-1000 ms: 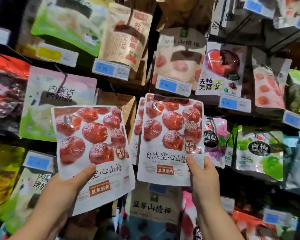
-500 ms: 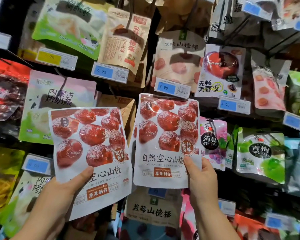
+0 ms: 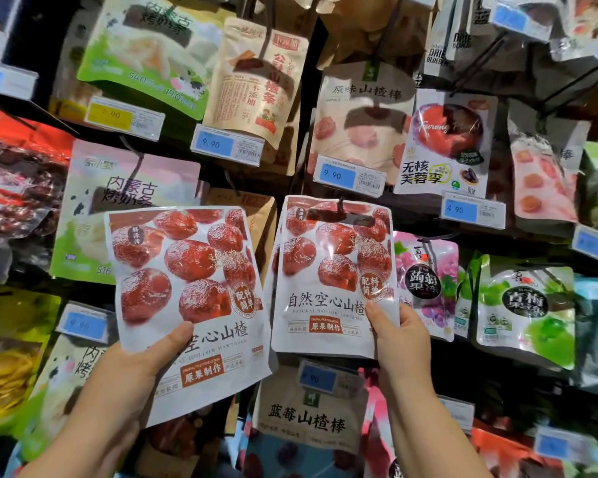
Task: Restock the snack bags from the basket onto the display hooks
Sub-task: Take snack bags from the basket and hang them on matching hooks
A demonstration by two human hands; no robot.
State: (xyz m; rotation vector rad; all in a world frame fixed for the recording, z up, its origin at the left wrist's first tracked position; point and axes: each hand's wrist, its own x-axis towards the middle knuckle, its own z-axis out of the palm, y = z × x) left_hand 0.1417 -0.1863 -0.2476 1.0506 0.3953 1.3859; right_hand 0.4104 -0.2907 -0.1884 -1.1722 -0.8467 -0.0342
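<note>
Grips clamped: left hand on left bag at 7 o'clock, right hand on right bag at 5 o'clock; bags judged light, floppy, slick.

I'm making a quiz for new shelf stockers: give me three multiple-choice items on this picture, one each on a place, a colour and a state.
1. Where does the grape jelly bag hang relative to the right hawthorn bag that the right hand pinches?
A) left of it B) right of it C) above it

2. What colour is the price tag under the top green bag?
A) yellow B) blue C) red

3. How is the left hawthorn bag, in the left hand?
A) hooked B) in a basket C) held tilted, off the hooks

Key: B, it hangs at that bag's right edge; A, its label is yellow; C, the thumb grips it and no hook is at its top.
</note>
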